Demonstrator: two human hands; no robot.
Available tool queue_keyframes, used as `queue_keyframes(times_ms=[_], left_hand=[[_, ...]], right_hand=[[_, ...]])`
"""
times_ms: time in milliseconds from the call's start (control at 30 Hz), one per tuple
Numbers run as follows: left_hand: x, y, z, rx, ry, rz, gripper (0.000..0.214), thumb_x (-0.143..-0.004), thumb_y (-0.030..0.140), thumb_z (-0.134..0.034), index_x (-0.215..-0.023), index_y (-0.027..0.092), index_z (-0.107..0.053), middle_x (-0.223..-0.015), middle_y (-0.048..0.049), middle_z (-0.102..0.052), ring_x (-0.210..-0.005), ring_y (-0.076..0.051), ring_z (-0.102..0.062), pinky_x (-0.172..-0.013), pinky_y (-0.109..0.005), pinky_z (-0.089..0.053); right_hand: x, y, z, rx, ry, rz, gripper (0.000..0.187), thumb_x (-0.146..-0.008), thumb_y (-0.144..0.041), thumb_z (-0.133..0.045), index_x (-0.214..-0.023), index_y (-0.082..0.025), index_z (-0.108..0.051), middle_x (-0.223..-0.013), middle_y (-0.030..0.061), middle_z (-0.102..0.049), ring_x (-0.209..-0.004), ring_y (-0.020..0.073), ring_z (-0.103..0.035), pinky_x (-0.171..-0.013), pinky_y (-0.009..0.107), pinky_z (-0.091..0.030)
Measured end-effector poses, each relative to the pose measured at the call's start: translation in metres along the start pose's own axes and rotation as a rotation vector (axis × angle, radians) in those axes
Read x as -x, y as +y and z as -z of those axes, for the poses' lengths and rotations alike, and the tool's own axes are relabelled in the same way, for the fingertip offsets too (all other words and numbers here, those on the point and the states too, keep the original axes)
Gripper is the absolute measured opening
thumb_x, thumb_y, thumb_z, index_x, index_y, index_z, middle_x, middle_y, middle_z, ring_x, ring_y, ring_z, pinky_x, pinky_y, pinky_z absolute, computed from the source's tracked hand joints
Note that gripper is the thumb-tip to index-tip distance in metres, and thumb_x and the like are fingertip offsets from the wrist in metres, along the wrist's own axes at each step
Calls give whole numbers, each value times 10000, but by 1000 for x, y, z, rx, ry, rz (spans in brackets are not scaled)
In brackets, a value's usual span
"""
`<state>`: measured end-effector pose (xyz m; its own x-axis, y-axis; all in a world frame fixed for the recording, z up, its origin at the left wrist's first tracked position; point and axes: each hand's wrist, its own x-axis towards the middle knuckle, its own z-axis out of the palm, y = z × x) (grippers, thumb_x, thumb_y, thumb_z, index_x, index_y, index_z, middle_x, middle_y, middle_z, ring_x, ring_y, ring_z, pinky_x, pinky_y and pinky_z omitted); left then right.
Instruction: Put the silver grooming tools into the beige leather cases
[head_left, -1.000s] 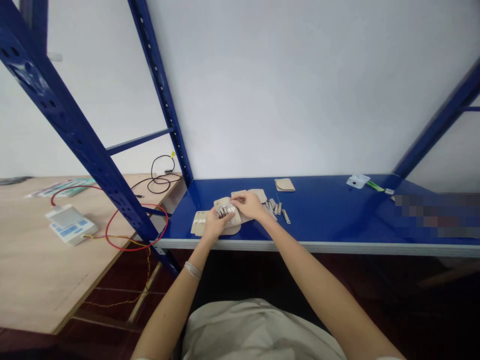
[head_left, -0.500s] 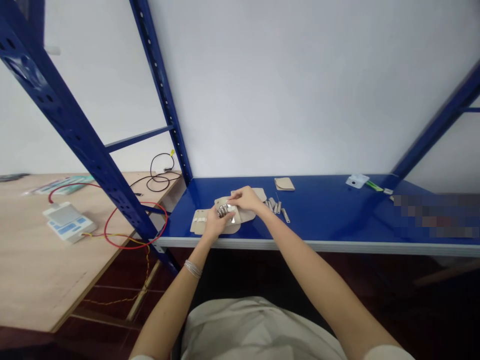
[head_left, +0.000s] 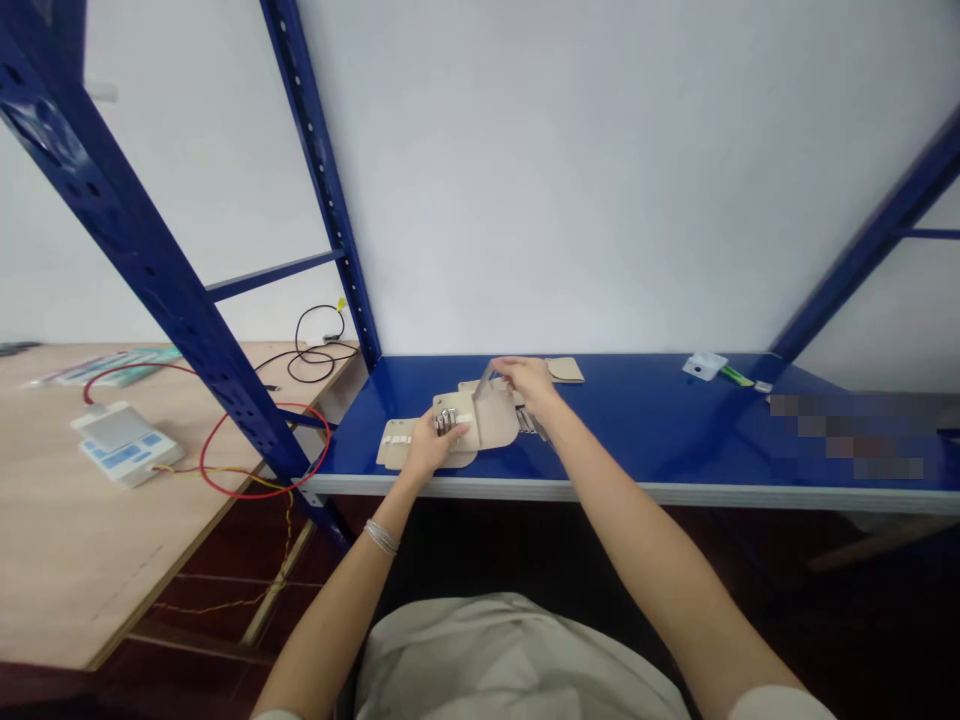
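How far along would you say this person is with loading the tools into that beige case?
Fairly far, I'd judge. Done: a row of metal tools sits in the loops of the beige tool case, which the left hand rests on. In hand: the right hand holds a slim metal tool over the case. Left: a few loose metal tools lie on the blue shelf beside it.

before me on the table (head_left: 645,430) the open leather pouch (head_left: 491,425) lies; a smaller pouch (head_left: 565,370) sits behind it, metal tools (head_left: 529,422) just right of it.
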<state>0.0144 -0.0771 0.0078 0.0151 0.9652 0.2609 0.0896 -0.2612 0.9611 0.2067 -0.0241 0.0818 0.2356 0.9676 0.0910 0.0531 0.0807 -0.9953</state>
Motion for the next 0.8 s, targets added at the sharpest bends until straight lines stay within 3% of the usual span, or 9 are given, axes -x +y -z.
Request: queue_keyframes(times_ms=[100,200,300,433,567,700,800], left_hand=[[-1,-3,1,-5,18,3,486,-665,393,-796,-1053,141,-648,-1025,-109,-708,-919,-246,-655,-830,-373,-509],[-1,-4,1,14,43,3,492,-663,397,-799,-1057,141,-653,-1023,-111,-710,-921,-246,-655,-838,-379,-510],[-1,-3,0,38,49,5,499,-656,396,-805,-1064,148,-659,-1030,-108,-712,-921,-242,-656,-848,-382,-509],[-1,0,0,-12,52,15,476,-639,416,-812,-1008,148,-677,-979,-102,-722,-881,-244,-661,-813,-374,-515],[0,1,1,-49,59,12,446,-632,399,-817,-974,148,-679,-943,-96,-722,-854,-250,-660,-787,-378,-514],[-1,0,1,-63,13,23,521,-535,300,-871,-991,156,-665,-958,-89,-716,-882,-268,-653,-808,-394,-509],[-3,-3,1,-48,-28,19,604,-489,247,-882,-1037,160,-644,-995,-87,-709,-918,-268,-647,-848,-404,-501]], right_hand=[[-18,0,43,-89,44,-42,174,-663,-193,-753,-795,-90,-708,-737,69,-694,-522,78,-528,-408,181,-365],[-28,6,78,109,91,-120,126,-637,-135,-764,-715,-74,-686,-603,42,-628,-468,75,-487,-353,178,-290],[-29,19,93,306,72,-216,118,-635,-133,-762,-637,-70,-662,-485,14,-556,-402,65,-424,-325,181,-223],[-31,40,88,458,38,-238,156,-631,-182,-779,-596,-88,-659,-392,-11,-486,-340,63,-360,-322,199,-208],[-36,51,82,677,87,-143,164,-637,-268,-793,-656,-125,-714,-449,24,-557,-426,125,-506,-412,229,-366],[-28,43,72,852,156,46,160,-689,-295,-764,-713,-140,-735,-705,112,-703,-748,213,-665,-671,277,-502],[-5,28,47,796,23,305,171,-767,-287,-698,-855,-147,-744,-849,99,-733,-804,198,-672,-775,297,-507]])
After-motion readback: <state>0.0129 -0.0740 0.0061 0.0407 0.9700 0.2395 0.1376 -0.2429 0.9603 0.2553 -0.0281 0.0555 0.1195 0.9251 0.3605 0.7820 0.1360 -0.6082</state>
